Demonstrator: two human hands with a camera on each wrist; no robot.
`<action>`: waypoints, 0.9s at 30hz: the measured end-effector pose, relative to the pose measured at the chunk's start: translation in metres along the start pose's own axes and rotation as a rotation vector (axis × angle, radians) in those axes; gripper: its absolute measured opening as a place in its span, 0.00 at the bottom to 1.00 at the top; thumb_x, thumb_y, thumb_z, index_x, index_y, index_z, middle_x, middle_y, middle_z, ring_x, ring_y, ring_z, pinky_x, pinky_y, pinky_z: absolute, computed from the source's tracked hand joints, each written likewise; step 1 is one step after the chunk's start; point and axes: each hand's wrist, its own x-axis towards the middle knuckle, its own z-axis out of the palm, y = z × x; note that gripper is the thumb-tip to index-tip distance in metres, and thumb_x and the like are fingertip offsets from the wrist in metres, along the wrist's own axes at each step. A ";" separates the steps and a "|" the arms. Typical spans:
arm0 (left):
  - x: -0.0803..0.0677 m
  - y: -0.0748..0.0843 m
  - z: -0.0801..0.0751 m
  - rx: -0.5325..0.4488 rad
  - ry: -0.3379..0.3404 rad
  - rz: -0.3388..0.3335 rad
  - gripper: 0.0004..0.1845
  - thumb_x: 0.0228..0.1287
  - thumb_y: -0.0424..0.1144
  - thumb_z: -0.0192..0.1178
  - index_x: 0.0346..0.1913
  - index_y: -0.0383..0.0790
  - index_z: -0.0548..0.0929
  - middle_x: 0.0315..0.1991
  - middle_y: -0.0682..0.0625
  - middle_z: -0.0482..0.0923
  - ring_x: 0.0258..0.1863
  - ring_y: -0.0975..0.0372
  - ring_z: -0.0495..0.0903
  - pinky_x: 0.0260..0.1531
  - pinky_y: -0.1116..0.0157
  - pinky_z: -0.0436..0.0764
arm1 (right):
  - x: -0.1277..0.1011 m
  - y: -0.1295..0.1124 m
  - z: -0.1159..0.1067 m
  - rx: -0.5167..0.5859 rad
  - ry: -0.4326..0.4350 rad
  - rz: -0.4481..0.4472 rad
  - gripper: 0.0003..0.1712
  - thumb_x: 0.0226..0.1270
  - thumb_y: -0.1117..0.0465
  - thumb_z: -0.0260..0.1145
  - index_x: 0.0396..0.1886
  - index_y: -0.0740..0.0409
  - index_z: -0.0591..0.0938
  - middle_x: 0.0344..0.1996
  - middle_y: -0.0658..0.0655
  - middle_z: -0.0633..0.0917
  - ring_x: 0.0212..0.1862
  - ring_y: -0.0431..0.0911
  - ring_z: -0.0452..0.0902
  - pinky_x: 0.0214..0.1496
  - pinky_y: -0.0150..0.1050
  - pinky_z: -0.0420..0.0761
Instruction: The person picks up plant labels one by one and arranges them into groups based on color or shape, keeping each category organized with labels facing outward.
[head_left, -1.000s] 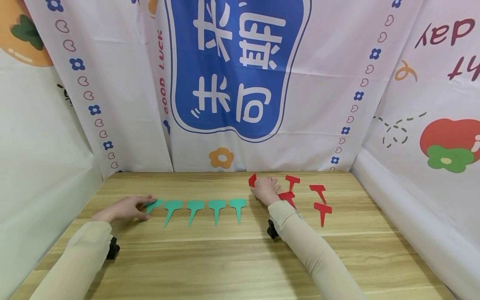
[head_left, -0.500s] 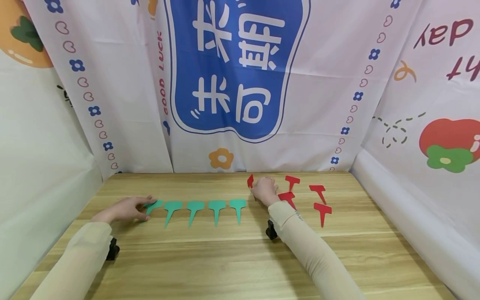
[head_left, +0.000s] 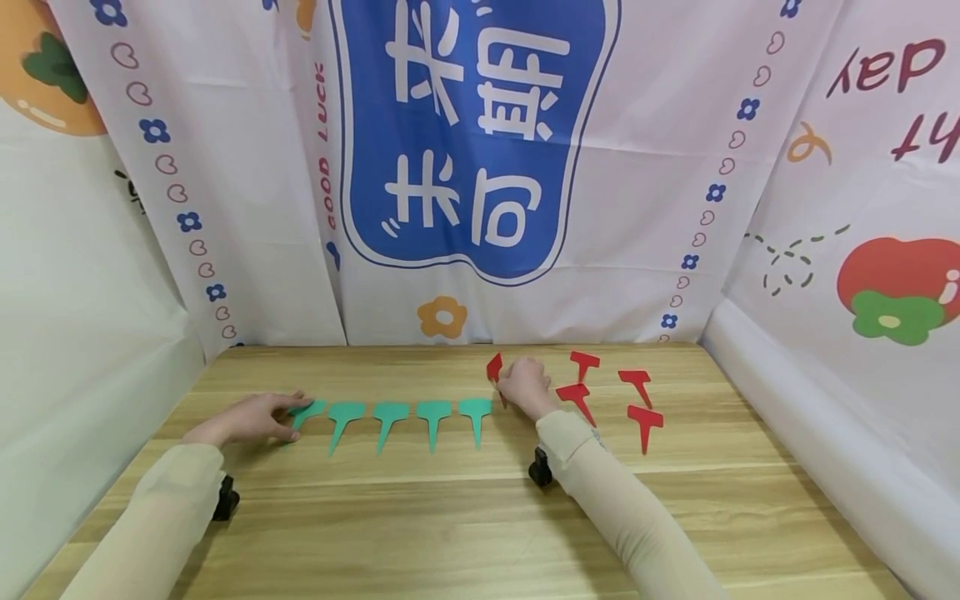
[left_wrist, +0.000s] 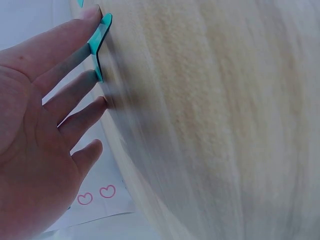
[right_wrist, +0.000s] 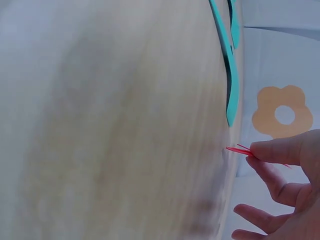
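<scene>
As I count them in the head view, five flat, T-shaped green markers (head_left: pixel 391 411), seemingly plastic and with tapering stems, run in one row across the centre-left of the frame, on the pale wood-grain bench (head_left: pixel 420 533). Heads up-frame, stems towards the lower edge, gaps near even: laid, I judge, so that none covers another.

Left hand (head_left: pixel 251 419): mid-left; fingers extended and spread, touching the leftmost green marker (head_left: pixel 311 408) without curling round it, probably to steady it.

Right hand (head_left: pixel 528 390): just right of centre; pinching one flat, T-shaped red marker (head_left: pixel 494 367) near the row's right end. I take a fingertip hold as suited to so thin a piece. Whether its stem touches the bench I cannot tell.

Loose red markers (head_left: pixel 576 393), four, same shape: right of centre, at mixed angles, in no order evident to me.

By view: head alone gives me the loose four and the full row. Right wrist shows thumb against finger and the held piece edge-on, a grip hidden overhead by the back of the hand. Left wrist adds the palm and parted fingers, with the touched marker foreshortened at upper left.
</scene>
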 end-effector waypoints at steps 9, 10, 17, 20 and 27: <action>0.000 0.000 0.000 -0.011 0.001 0.004 0.38 0.55 0.50 0.67 0.66 0.38 0.69 0.70 0.33 0.56 0.67 0.31 0.52 0.58 0.31 0.57 | -0.012 -0.004 0.000 0.042 -0.004 0.005 0.21 0.56 0.57 0.68 0.06 0.54 0.79 0.34 0.56 0.81 0.54 0.59 0.72 0.59 0.61 0.66; 0.000 0.000 0.000 -0.013 0.000 0.004 0.38 0.55 0.50 0.67 0.66 0.38 0.69 0.70 0.33 0.56 0.67 0.31 0.52 0.58 0.31 0.57 | -0.014 -0.005 0.000 0.043 -0.006 0.003 0.20 0.56 0.56 0.68 0.06 0.55 0.80 0.33 0.56 0.82 0.54 0.59 0.72 0.59 0.62 0.65; 0.000 0.001 0.000 -0.020 -0.005 0.005 0.38 0.55 0.50 0.67 0.67 0.37 0.69 0.71 0.33 0.55 0.67 0.31 0.52 0.58 0.31 0.57 | -0.026 -0.011 0.005 0.044 -0.024 -0.009 0.18 0.58 0.55 0.68 0.10 0.54 0.83 0.40 0.55 0.82 0.61 0.59 0.68 0.67 0.69 0.54; 0.000 0.001 0.000 -0.020 -0.005 0.006 0.38 0.55 0.50 0.67 0.67 0.37 0.69 0.71 0.33 0.55 0.67 0.31 0.52 0.58 0.31 0.57 | -0.030 -0.014 0.007 0.042 -0.026 -0.019 0.15 0.57 0.55 0.69 0.12 0.52 0.84 0.44 0.57 0.81 0.62 0.59 0.67 0.67 0.70 0.51; -0.001 0.003 -0.001 -0.015 -0.007 0.003 0.38 0.55 0.50 0.67 0.67 0.37 0.69 0.70 0.33 0.56 0.67 0.31 0.52 0.58 0.31 0.57 | -0.043 -0.023 0.010 0.037 -0.016 -0.053 0.12 0.55 0.55 0.70 0.15 0.50 0.85 0.45 0.59 0.80 0.61 0.59 0.67 0.66 0.70 0.53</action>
